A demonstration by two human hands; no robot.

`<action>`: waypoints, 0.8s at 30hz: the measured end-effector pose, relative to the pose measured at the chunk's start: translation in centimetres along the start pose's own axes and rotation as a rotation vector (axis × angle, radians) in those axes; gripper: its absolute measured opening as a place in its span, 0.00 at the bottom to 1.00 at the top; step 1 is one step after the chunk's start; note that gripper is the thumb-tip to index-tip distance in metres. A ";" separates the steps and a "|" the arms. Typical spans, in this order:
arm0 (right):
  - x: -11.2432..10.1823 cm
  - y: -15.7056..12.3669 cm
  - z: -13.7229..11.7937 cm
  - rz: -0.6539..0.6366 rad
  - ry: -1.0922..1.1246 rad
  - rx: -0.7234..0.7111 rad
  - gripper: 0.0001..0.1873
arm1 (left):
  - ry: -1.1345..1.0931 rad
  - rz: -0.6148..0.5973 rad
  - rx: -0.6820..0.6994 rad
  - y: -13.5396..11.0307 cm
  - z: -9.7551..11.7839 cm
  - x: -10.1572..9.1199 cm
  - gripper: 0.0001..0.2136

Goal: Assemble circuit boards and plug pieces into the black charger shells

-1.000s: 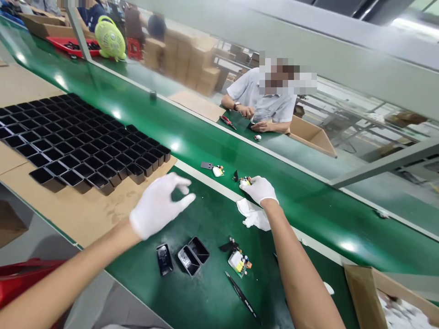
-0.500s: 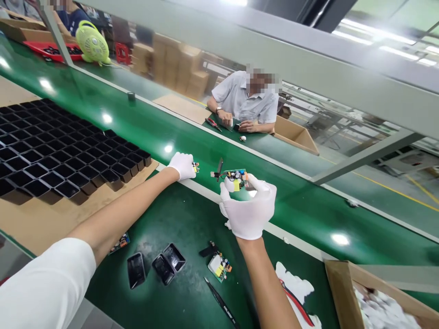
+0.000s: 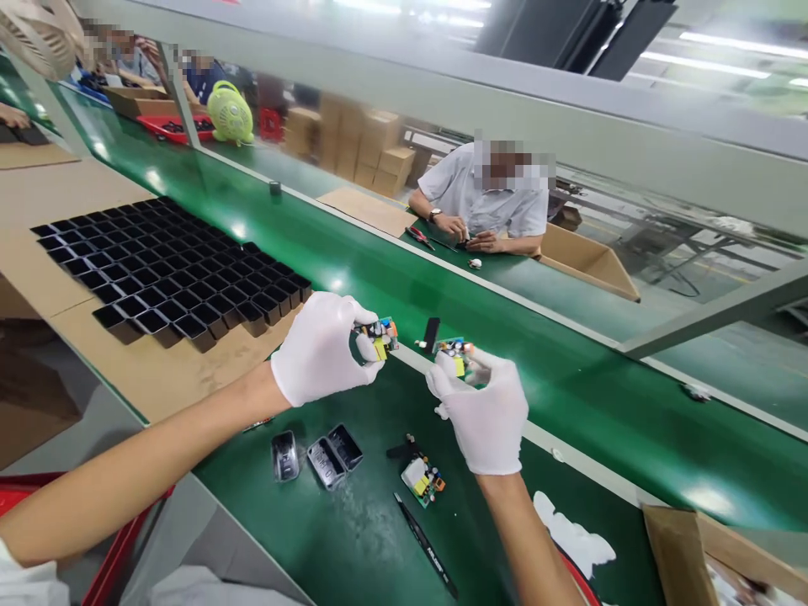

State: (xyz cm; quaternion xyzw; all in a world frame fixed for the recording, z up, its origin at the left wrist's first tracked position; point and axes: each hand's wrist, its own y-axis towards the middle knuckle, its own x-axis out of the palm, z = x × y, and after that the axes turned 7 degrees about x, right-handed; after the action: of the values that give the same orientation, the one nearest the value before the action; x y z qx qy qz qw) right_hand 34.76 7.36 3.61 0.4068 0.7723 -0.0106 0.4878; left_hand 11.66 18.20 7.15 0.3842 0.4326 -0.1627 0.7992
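Observation:
Both my hands wear white gloves and hold small circuit boards above the green bench. My left hand (image 3: 328,347) pinches a circuit board (image 3: 382,338) with a yellow part and coloured components. My right hand (image 3: 483,404) grips a similar circuit board (image 3: 455,358) from its right side, and a flat black strip (image 3: 432,335) sticks up beside it. Below them a third circuit board (image 3: 422,481) lies on the bench, with black tweezers (image 3: 426,545) near it. Small black plastic cases (image 3: 326,461) lie to its left, one more (image 3: 285,456) beside them.
Rows of open black cases (image 3: 170,265) stand on cardboard at left. A white cloth-like piece (image 3: 577,534) and a cardboard box (image 3: 682,555) are at lower right. Across the belt (image 3: 568,379) a person (image 3: 486,198) works by pliers (image 3: 420,238). A green fan (image 3: 231,115) stands farther off.
My left hand has come back toward me and to the right, bringing its circuit board near the other one. My right hand keeps its board. The camera view has shifted left.

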 end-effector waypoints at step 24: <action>4.8 1.6 -2.7 -0.439 -0.576 0.056 0.25 | 0.127 -0.413 -0.173 8.8 -8.2 8.7 0.19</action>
State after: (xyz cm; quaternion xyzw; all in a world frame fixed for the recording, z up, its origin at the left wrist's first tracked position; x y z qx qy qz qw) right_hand 32.82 12.45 1.99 0.2248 0.6716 -0.2504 0.6601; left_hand 17.19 30.72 1.54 0.2268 0.5639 -0.2606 0.7501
